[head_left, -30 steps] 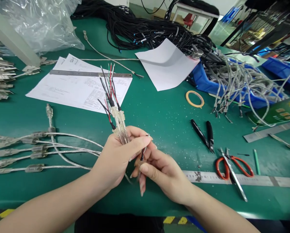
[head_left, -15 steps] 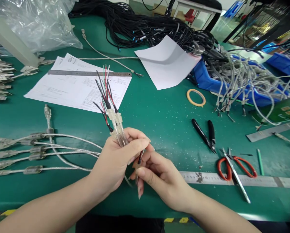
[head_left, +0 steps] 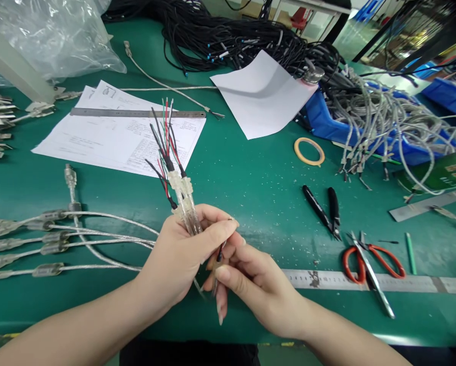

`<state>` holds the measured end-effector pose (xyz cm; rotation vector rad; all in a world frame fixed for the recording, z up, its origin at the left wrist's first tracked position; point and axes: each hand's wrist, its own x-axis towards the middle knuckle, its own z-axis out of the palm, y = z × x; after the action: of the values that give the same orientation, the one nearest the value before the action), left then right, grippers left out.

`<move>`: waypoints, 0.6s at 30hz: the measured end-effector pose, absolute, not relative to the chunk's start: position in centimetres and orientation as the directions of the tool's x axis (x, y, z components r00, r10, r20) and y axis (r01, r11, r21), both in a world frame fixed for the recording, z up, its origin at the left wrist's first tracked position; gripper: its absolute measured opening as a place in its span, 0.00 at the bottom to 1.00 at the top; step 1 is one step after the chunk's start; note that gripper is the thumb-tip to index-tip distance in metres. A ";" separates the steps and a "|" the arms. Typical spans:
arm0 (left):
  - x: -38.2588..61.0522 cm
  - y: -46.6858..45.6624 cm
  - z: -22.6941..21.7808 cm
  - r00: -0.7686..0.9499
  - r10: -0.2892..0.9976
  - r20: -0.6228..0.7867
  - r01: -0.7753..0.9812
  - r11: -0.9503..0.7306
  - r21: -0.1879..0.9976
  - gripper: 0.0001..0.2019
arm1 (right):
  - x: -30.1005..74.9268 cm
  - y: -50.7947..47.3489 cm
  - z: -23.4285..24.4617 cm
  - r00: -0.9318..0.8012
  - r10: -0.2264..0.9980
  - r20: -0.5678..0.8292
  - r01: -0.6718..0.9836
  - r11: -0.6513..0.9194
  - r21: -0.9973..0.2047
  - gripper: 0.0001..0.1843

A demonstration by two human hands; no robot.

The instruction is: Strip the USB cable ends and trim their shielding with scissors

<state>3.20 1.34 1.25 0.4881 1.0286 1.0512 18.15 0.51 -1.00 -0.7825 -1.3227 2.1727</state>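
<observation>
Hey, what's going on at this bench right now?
A person is working at a green table. Their left hand grips a bundle of clear cables, its coloured wire ends fanning upward. Their right hand pinches one more cable end beside the bundle. To the right lie black cutters, red scissors and a steel ruler.

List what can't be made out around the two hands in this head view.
1. Head view: the lower part of the cable bundle is hidden inside the left hand.
2. The dark wire end is mostly covered by both hands; whether the right hand grips it is unclear.
3. Print on the paper sheets: too small.
4. The loose cables: cut off by the left edge.
</observation>
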 end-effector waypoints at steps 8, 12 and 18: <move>2.9 1.2 1.4 0.133 0.888 -0.440 -0.439 0.450 0.777 0.07 | 18.1 0.3 -1.3 -0.738 0.640 -0.215 -0.122 -0.440 -0.890 0.10; 3.0 1.2 1.3 0.138 0.884 -0.447 -0.456 0.457 0.764 0.07 | 18.1 0.3 -1.3 -0.741 0.636 -0.217 -0.127 -0.450 -0.884 0.10; 3.0 1.1 1.2 0.125 0.882 -0.454 -0.442 0.459 0.771 0.06 | 18.2 0.5 -1.1 -0.747 0.621 -0.239 -0.102 -0.462 -0.881 0.10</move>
<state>3.03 1.07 1.25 0.5182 1.0442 1.0298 18.18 0.52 -1.13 -0.7653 -1.2930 2.2327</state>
